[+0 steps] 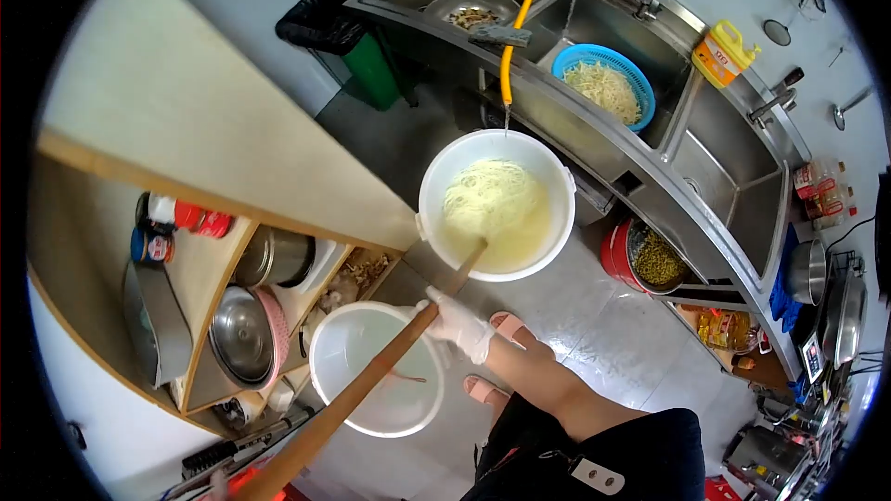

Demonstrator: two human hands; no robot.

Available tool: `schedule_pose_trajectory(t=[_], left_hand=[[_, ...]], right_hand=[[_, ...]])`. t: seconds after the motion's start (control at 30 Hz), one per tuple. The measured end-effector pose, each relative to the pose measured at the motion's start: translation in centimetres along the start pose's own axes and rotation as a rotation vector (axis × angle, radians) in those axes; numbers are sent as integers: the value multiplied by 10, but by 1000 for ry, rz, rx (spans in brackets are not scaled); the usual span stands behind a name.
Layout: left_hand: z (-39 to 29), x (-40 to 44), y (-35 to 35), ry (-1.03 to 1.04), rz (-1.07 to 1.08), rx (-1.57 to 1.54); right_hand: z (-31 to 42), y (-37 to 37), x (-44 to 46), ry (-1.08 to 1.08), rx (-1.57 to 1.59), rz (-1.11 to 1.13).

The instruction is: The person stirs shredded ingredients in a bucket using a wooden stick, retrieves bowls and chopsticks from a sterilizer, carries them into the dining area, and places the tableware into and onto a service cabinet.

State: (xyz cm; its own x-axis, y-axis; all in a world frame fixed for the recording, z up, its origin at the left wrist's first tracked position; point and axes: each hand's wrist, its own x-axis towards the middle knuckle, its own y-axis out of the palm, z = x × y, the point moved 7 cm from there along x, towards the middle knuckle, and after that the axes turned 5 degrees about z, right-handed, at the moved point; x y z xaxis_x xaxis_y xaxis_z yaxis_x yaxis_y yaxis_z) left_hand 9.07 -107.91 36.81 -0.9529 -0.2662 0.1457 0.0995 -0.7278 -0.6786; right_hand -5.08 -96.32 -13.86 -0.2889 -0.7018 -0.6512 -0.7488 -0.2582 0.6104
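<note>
A long wooden pole (pixel 390 353) runs diagonally from the lower left into a white bucket (pixel 431 223). My right hand (pixel 457 325), in a thin whitish glove, is closed around the pole partway along. At the bottom left edge, only a bit of my left hand (pixel 219 484) shows, closed at the pole's near end. Pale thin strands (pixel 492 195) lie in yellowish water in the bucket, and the pole's far end dips in among them. Water trickles from a yellow hose (pixel 507 74) above its rim. Below the pole stands a second white bucket (pixel 329 353) with clear liquid and a reddish strip.
Steel sinks (pixel 594 116) line the upper right, with a blue basket (pixel 640 83) of pale shreds. Beneath stands a red bucket (pixel 614 258) of greenish beans. A wooden shelf (pixel 232 269) with pots is on the left; a green bin (pixel 373 70) stands behind.
</note>
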Motion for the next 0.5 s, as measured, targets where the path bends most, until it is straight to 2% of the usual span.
schedule_pose_trajectory(t=[0.07,0.1,0.13,0.17,0.23,0.33,0.37,0.47,0.5], left_hand=[[-69,34,52,135,399,-44],[-115,32,81,429,601,5],[-151,23,100,532,326,-102],[-178,26,112,555,376,-150],[-189,16,166,482,530,-193],[-183,-27,231,407,583,-377],[-176,-43,253,369,670,-389],[-139,-108,305,262,616,-536],[-128,-146,333,252,694,-511]], right_hand=[[70,-29,35,-128,19,-30],[107,-52,57,-191,45,-32],[135,-73,77,-245,73,-32],[156,-79,87,-256,20,-57],[172,-95,111,-263,-53,-118],[178,-134,153,-467,-108,-300],[174,-148,168,-465,-171,-322],[108,-111,100,-426,-226,-266],[87,-115,92,-411,-251,-278]])
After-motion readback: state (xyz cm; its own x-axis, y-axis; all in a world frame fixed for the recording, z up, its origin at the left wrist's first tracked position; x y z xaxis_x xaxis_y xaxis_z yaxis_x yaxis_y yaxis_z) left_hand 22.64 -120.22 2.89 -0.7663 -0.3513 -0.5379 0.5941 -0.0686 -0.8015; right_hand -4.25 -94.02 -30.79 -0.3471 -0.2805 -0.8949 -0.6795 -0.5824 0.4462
